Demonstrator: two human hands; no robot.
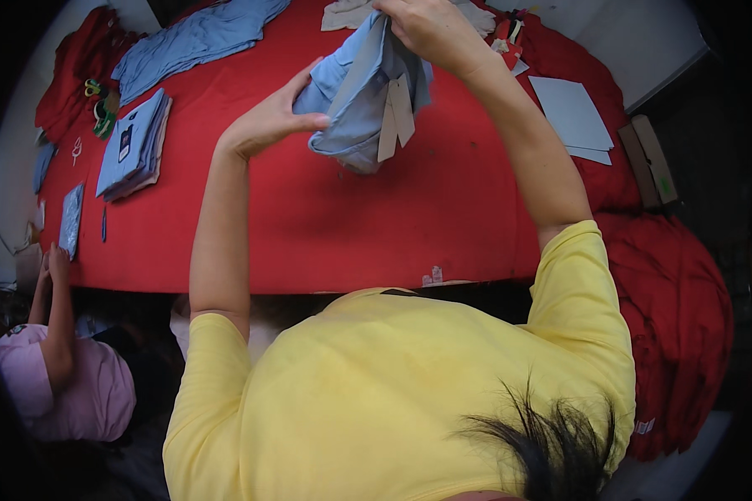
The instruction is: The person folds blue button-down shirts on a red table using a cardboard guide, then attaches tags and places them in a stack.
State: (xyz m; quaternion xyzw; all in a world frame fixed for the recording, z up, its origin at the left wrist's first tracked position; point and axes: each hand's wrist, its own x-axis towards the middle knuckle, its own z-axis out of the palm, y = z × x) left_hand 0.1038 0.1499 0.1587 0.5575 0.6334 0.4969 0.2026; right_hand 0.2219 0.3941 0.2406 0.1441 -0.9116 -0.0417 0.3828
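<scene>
Both hands hold up a light blue folded garment [355,92] above the red-covered table, toward its far side. My left hand [271,117] grips its left edge, with the thumb in front and the fingers partly hidden behind the cloth. At the top, my right hand [430,29] pinches the upper edge, its fingertips near the picture's rim. Beige card tags [396,118] dangle from the garment's right side. The cloth's lower end hangs apart from the table top.
Folded shirts [131,146] lie stacked at left, near green-handled scissors [96,88]. Another blue garment [200,42] spreads at the far left. White sheets [570,113] lie at right, beside a cardboard box [647,159]. Another person [71,376] sits at the lower left.
</scene>
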